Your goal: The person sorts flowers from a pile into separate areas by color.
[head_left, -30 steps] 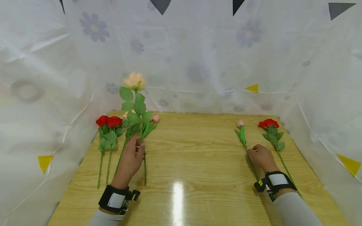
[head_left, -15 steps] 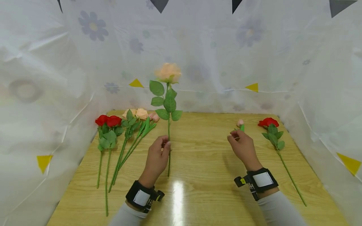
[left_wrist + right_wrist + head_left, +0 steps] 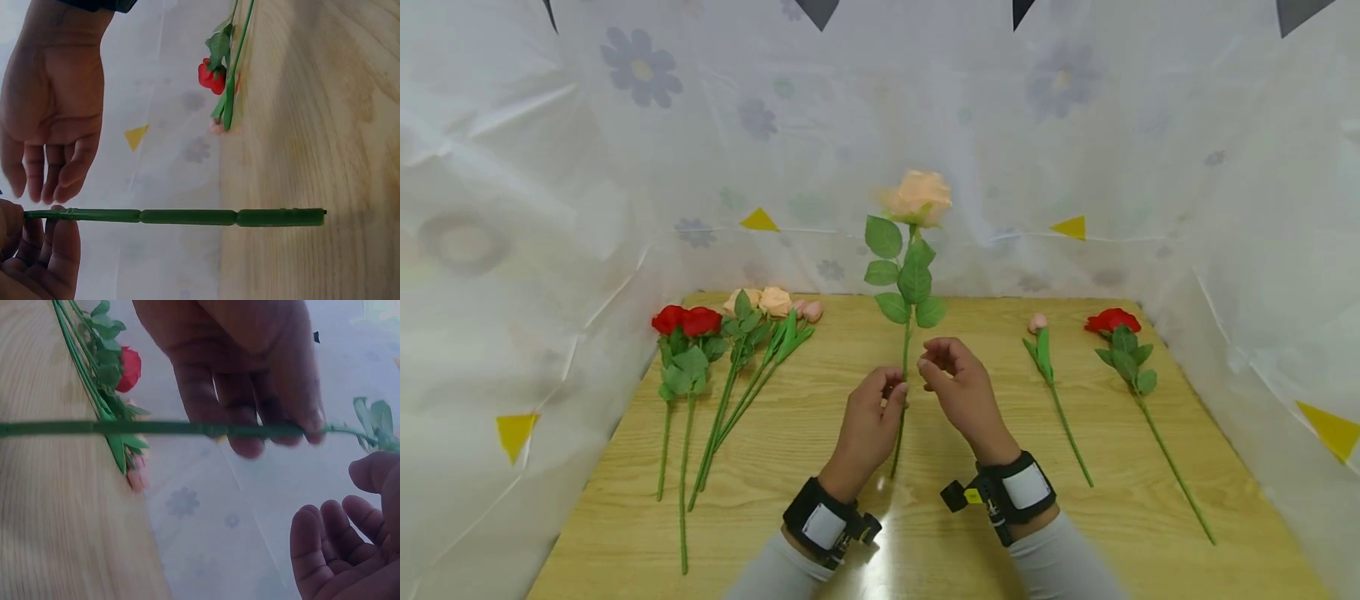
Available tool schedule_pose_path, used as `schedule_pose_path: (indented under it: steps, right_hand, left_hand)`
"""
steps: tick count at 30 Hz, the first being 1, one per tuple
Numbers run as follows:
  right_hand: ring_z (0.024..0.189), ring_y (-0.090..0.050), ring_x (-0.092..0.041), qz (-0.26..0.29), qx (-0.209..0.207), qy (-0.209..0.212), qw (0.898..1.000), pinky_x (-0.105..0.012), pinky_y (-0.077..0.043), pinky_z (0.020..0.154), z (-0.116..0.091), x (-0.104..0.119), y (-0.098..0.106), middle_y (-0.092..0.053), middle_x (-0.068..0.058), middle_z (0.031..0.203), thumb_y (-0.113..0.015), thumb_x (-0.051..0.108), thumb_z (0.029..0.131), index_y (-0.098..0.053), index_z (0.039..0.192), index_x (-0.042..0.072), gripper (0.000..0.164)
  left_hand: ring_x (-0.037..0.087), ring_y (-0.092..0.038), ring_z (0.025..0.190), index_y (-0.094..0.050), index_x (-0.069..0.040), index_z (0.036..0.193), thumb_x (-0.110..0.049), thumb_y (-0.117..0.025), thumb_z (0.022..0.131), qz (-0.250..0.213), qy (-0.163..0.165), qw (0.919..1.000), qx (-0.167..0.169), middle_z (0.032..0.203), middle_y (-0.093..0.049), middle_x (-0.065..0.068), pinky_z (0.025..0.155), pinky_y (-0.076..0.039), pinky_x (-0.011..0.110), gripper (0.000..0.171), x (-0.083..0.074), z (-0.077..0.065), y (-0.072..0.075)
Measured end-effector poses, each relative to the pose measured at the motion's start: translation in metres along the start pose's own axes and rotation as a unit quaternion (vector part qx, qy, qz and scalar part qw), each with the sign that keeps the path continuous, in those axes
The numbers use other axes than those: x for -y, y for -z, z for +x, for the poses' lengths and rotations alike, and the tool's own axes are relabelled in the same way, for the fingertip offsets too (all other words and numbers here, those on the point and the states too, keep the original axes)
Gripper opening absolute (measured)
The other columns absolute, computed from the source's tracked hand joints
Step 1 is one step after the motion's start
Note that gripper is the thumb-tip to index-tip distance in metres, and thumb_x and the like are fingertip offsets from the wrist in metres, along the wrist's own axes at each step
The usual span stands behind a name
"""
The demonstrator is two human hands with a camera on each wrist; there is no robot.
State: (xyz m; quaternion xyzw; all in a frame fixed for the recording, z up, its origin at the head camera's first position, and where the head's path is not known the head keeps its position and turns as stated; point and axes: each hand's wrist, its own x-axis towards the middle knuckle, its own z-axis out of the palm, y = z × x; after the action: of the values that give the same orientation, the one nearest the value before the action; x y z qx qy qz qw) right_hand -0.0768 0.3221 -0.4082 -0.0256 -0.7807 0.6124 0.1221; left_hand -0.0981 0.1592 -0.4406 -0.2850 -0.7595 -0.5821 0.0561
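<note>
A peach rose [image 3: 922, 196] with green leaves stands nearly upright above the middle of the table. My left hand [image 3: 867, 429] pinches its green stem [image 3: 187, 217] between thumb and fingers; the lower stem reaches out below the grip. Just right of the stem is my right hand [image 3: 968, 402], its fingers loosely bent with nothing between them. In the right wrist view, a gap shows between the right hand's fingers [image 3: 306, 540] and the stem.
On the wooden table's [image 3: 820, 517] left lie red roses [image 3: 700, 321], peach roses [image 3: 775, 302] and pink tulips [image 3: 811, 311]. To the right lie one pink tulip [image 3: 1043, 358] and one red rose [image 3: 1112, 320]. A pale flowered sheet [image 3: 880, 125] encloses the back and sides.
My left hand has carried the peach rose rightward from the left group to the middle. My right hand has left the pink tulip on the right and moved left towards the rose stem.
</note>
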Motion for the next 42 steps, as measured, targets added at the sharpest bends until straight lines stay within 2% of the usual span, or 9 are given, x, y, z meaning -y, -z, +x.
schedule_pose_path:
  steps: [6,14,20,25,29,33,37,42]
  right_hand:
    - [0.091,-0.060,-0.030,0.031,-0.009,0.007,0.999,-0.040,-0.056,0.073,-0.005,0.002,-0.013,-0.058,-0.012,0.104,-0.060,0.011,0.098,-0.061,0.118,0.006,0.020]
    - [0.093,-0.057,-0.026,0.031,0.000,-0.002,1.000,-0.031,-0.054,0.074,-0.006,0.003,-0.016,-0.055,-0.013,0.102,-0.062,0.005,0.095,-0.058,0.118,0.001,0.024]
    - [0.090,-0.056,-0.025,0.006,0.002,-0.007,1.000,-0.032,-0.053,0.071,-0.003,0.000,-0.015,-0.055,-0.013,0.101,-0.058,0.001,0.094,-0.058,0.115,0.002,0.021]
    - [0.088,-0.057,-0.025,-0.024,0.001,-0.020,1.000,-0.037,-0.054,0.070,0.001,-0.007,-0.005,-0.056,-0.012,0.102,-0.056,0.003,0.094,-0.056,0.116,0.006,0.022]
    - [0.085,-0.056,-0.026,-0.080,-0.012,-0.034,0.996,-0.035,-0.050,0.067,0.007,-0.015,0.014,-0.056,-0.014,0.104,-0.055,0.005,0.097,-0.055,0.120,0.005,0.024]
    - [0.080,-0.057,-0.024,-0.160,-0.010,-0.065,0.985,-0.034,-0.046,0.064,0.017,-0.027,0.037,-0.056,-0.015,0.106,-0.051,0.007,0.098,-0.053,0.126,0.000,0.029]
    - [0.073,-0.055,-0.022,-0.215,0.003,-0.102,0.971,-0.033,-0.044,0.061,0.026,-0.048,0.062,-0.056,-0.016,0.106,-0.049,0.007,0.097,-0.053,0.127,-0.004,0.032]
    - [0.082,-0.056,-0.026,-0.256,0.030,-0.151,0.954,-0.037,-0.045,0.068,0.029,-0.069,0.088,-0.058,-0.023,0.113,-0.049,0.008,0.097,-0.052,0.130,-0.008,0.036]
  left_hand:
    - [0.014,-0.061,0.077,-0.061,-0.002,0.109,-0.011,-0.057,0.101,0.016,-0.015,0.9998,0.000,0.089,-0.061,0.002,0.058,-0.051,0.025,0.013,0.001,-0.005,-0.008]
    - [0.014,-0.062,0.078,-0.064,-0.005,0.107,-0.007,-0.060,0.099,0.038,-0.015,0.9991,-0.009,0.090,-0.062,0.002,0.063,-0.051,0.026,0.009,0.004,-0.003,-0.011]
    - [0.015,-0.064,0.080,-0.064,-0.007,0.108,-0.007,-0.061,0.098,0.031,0.021,0.9993,0.006,0.092,-0.063,0.002,0.068,-0.053,0.028,0.011,0.004,-0.003,-0.014]
    - [0.016,-0.064,0.084,-0.059,-0.006,0.120,-0.019,-0.063,0.099,0.030,0.062,0.9969,0.038,0.098,-0.062,0.004,0.068,-0.052,0.028,0.025,0.005,-0.003,-0.012]
    - [0.020,-0.063,0.089,-0.055,-0.006,0.129,-0.028,-0.063,0.099,0.057,0.067,0.9941,0.063,0.107,-0.059,0.007,0.070,-0.052,0.030,0.038,0.012,-0.003,0.001]
    - [0.023,-0.062,0.089,-0.056,-0.004,0.130,-0.023,-0.065,0.097,0.095,0.068,0.9919,0.049,0.111,-0.058,0.012,0.070,-0.052,0.034,0.040,0.027,-0.004,0.026]
    - [0.029,-0.062,0.093,-0.056,-0.001,0.131,-0.020,-0.066,0.096,0.120,0.098,0.9874,0.035,0.116,-0.058,0.016,0.071,-0.052,0.039,0.040,0.044,-0.006,0.055]
    - [0.036,-0.060,0.101,-0.053,0.001,0.134,-0.021,-0.063,0.098,0.163,0.135,0.9766,0.038,0.124,-0.055,0.020,0.076,-0.052,0.045,0.044,0.057,-0.008,0.090]
